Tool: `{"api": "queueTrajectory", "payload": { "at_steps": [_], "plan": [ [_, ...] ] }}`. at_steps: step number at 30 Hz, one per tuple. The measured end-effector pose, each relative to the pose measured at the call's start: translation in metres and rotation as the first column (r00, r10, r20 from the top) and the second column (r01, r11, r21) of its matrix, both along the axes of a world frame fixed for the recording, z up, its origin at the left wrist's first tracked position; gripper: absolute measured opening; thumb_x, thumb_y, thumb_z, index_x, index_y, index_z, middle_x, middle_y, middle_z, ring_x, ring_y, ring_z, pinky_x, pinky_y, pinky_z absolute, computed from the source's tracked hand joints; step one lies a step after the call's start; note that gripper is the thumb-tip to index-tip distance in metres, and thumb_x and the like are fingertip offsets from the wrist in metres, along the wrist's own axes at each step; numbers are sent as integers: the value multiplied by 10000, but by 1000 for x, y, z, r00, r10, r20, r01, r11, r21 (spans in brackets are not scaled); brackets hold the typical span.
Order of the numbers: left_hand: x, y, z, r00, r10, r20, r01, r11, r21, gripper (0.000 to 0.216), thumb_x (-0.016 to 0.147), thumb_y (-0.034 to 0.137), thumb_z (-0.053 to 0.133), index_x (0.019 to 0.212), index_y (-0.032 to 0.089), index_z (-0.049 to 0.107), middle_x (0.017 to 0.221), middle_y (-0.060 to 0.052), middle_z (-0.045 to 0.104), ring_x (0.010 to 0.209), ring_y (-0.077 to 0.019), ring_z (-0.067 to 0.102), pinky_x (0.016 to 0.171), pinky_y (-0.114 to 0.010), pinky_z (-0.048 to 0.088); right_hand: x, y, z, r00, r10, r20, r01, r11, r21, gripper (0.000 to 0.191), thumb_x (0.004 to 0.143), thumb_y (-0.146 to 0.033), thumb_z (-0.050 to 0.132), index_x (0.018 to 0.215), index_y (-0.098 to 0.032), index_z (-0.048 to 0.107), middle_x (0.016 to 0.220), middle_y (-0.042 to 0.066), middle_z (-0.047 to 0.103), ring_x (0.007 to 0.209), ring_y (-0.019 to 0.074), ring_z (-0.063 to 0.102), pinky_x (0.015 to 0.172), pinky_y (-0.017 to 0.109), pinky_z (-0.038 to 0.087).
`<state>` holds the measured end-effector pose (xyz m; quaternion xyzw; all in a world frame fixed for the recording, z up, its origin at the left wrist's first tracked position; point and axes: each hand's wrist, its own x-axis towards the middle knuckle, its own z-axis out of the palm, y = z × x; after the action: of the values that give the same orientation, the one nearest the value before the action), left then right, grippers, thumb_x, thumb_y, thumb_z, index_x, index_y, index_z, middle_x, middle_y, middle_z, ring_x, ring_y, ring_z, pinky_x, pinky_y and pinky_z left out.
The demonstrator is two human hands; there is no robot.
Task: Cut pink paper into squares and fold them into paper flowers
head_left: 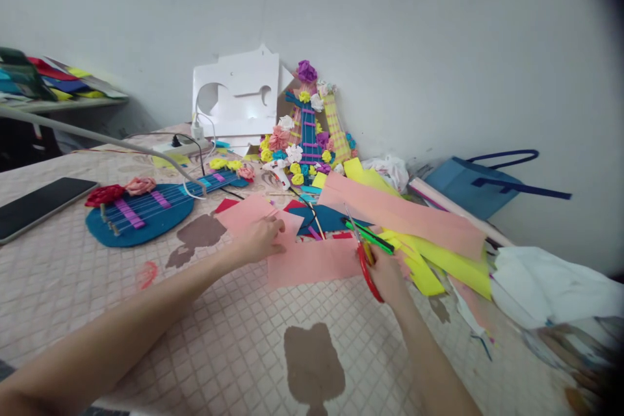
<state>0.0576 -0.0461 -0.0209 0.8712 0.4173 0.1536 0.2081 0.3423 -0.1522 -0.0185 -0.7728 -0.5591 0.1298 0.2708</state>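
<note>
My left hand (263, 238) has its fingers bent over a small pink crepe paper piece (241, 213) and grips its edge. In my right hand (389, 276) is a pair of red-handled scissors (364, 263), blades pointing up and away. Between my hands a larger pink sheet (312, 263) lies flat on the table, its right end close to the scissors. Just beyond the scissors rests a green utility knife (373, 237). Dark blue felt (331, 218) and red scraps lie behind the sheet.
A blue felt guitar (146, 216) with flowers and a phone (41, 208) lie left. At the back are a white glue gun (277, 174), flower-covered guitars (308, 130) and white board (238, 94). Yellow strips (448, 260), a long pink strip (404, 211) and a blue bag (472, 185) are right.
</note>
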Motion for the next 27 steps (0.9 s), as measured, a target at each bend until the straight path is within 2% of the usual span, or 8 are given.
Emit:
{"api": "queueTrajectory", "payload": {
  "at_steps": [2,5,9,12,18,21,25,27],
  "plan": [
    [0,-1,-4,1000,21,-22,-22,999,-29,343,639,330,693,917,160,586,853,-84,643,801,-250,595,608,-282,396,12,0,2,988,-80,132,85,996,-37,347,781,-512,498,832,-181,591,738,120,637,758,289,595,659,366,391],
    [-2,1,-7,999,20,-29,-22,996,-91,257,646,293,660,859,175,580,754,-35,633,664,-194,579,532,-250,345,30,-1,1,952,-143,269,171,982,-83,374,802,-508,470,900,-169,594,846,159,652,803,303,608,659,367,387],
    [-5,4,-5,1000,-28,1,28,989,-147,65,670,233,581,703,180,563,652,0,590,597,-153,535,512,-238,314,51,-2,-5,917,-145,373,200,973,-114,437,770,-535,519,960,-147,586,955,172,649,890,301,615,680,348,402],
    [-7,7,0,998,-54,45,60,985,-160,61,669,234,566,667,174,560,665,-5,584,638,-154,529,552,-241,338,60,-1,-9,896,-136,423,201,973,-114,439,775,-504,534,999,-129,582,969,173,650,934,289,611,701,332,408],
    [-15,17,4,991,-50,124,79,966,-246,181,693,331,550,735,159,585,640,-8,599,601,-146,537,542,-234,377,62,-7,-5,861,-114,496,182,979,-92,335,745,-444,601,873,-135,618,888,169,655,859,298,624,665,335,405],
    [-17,21,1,987,-45,157,89,954,-287,211,684,340,548,772,154,592,676,-18,630,625,-152,569,545,-230,398,58,-8,2,856,-116,504,163,985,-49,280,792,-418,550,846,-150,610,866,150,659,821,281,628,639,327,405],
    [-19,24,-2,982,-44,185,105,937,-333,226,665,332,562,798,152,593,704,-27,651,654,-163,598,544,-228,415,39,-3,0,882,-3,472,19,999,-28,207,875,-355,448,854,-204,587,839,42,679,773,173,634,661,258,418],
    [-20,26,-3,981,-41,189,105,932,-346,247,660,328,567,829,149,590,686,-25,643,642,-167,597,532,-231,413,26,0,-7,879,56,474,-42,998,-41,173,867,-337,468,837,-214,586,802,19,682,759,166,634,664,255,416]
  ]
}}
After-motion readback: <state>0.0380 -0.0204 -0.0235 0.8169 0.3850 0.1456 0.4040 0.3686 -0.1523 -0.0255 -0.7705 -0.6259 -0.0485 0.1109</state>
